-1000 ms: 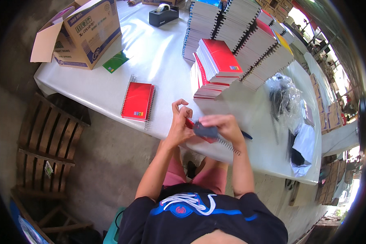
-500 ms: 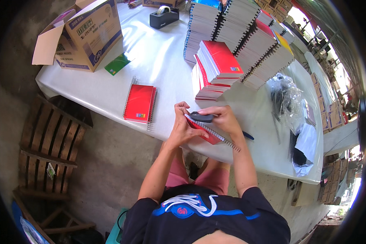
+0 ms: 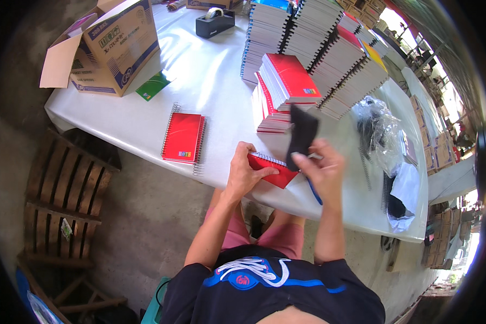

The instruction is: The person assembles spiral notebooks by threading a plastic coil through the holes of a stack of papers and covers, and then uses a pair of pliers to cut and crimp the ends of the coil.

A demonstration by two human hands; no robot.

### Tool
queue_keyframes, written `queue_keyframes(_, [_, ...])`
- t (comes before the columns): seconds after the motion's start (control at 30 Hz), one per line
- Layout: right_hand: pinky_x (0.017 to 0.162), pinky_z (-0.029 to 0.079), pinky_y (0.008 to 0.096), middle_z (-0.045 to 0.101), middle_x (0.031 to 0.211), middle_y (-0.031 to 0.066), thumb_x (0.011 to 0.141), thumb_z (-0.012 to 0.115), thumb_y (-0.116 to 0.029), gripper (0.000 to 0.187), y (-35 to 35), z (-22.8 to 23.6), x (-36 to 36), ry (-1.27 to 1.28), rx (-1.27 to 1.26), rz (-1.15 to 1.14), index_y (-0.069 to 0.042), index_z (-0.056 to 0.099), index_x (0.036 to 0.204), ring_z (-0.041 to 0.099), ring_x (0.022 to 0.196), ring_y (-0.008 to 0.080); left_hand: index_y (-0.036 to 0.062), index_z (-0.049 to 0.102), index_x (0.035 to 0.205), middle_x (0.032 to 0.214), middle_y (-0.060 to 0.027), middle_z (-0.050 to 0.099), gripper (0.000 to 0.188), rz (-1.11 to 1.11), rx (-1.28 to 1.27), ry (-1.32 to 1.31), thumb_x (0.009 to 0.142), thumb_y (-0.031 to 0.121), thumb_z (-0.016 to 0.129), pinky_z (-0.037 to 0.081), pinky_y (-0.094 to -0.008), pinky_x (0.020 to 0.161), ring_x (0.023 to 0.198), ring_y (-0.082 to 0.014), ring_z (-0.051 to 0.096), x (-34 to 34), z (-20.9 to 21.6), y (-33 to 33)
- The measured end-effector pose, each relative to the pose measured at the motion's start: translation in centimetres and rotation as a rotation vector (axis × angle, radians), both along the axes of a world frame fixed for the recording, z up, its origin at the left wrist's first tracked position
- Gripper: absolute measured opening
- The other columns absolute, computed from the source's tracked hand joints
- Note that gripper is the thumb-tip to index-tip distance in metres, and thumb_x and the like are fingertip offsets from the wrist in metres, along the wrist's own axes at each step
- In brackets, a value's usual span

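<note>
My left hand (image 3: 245,171) is closed on a small red spiral notebook (image 3: 279,176), held over the table's near edge with the thumb across its cover. A silver wire coil (image 3: 269,158) runs along the notebook's upper edge. In my right hand (image 3: 325,168) is a black hand tool (image 3: 302,131), smeared by motion and raised just past the notebook's right end. Beneath that hand shows a slim blue piece (image 3: 314,190); whether it belongs to the tool, I cannot tell. Another red notebook (image 3: 182,137) lies at the left, with loose wire coils at both sides.
A stack of red notebooks (image 3: 292,81) stands ahead, before tall piles of coil-bound notebooks (image 3: 316,38). On the left are an open carton (image 3: 116,51) and a green card (image 3: 154,85). A tape dispenser (image 3: 215,22) sits behind; crumpled clear plastic (image 3: 380,132) lies right.
My right hand has moved right, off the notebook's coil, and swung the black tool upright. The coil's tail no longer shows beyond the notebook. My left hand keeps its hold.
</note>
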State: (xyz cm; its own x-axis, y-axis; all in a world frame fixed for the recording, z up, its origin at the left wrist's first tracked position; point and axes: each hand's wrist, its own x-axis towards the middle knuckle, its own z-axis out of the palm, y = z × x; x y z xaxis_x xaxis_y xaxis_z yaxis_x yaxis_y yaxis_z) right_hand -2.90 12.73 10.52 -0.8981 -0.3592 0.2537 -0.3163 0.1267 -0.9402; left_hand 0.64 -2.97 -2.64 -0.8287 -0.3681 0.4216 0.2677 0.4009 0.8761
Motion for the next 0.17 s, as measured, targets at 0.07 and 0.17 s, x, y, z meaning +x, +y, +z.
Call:
queue_keyframes(0.07, [0.061, 0.052, 0.0291, 0.061, 0.081, 0.0078, 0.074, 0.072, -0.007, 0.029, -1.4, -3.3, 0.9, 0.421, 0.231, -0.082, -0.001, 0.065, 0.102, 0.061, 0.069, 0.0147, 0.0046, 0.035, 0.101, 0.091, -0.0161, 0.047, 0.072, 0.005, 0.022, -0.077, 0.055, 0.021, 0.089, 0.045, -0.0399, 0.069, 0.078, -0.0303, 0.052, 0.1, 0.3, 0.5])
queue_keyframes(0.17, [0.064, 0.053, 0.0321, 0.063, 0.085, 0.0103, 0.074, 0.072, -0.011, 0.039, -2.4, -7.3, 2.5, 0.61, 0.373, -0.187, -0.007, 0.065, 0.111, 0.063, 0.071, 0.0194, 0.0035, 0.037, 0.1, 0.09, -0.0183, 0.048, 0.066, 0.023, 0.038, -0.077, 0.058, 0.016, 0.087, 0.045, -0.0407, 0.067, 0.079, -0.031, 0.054, -0.4, -1.1, 0.2])
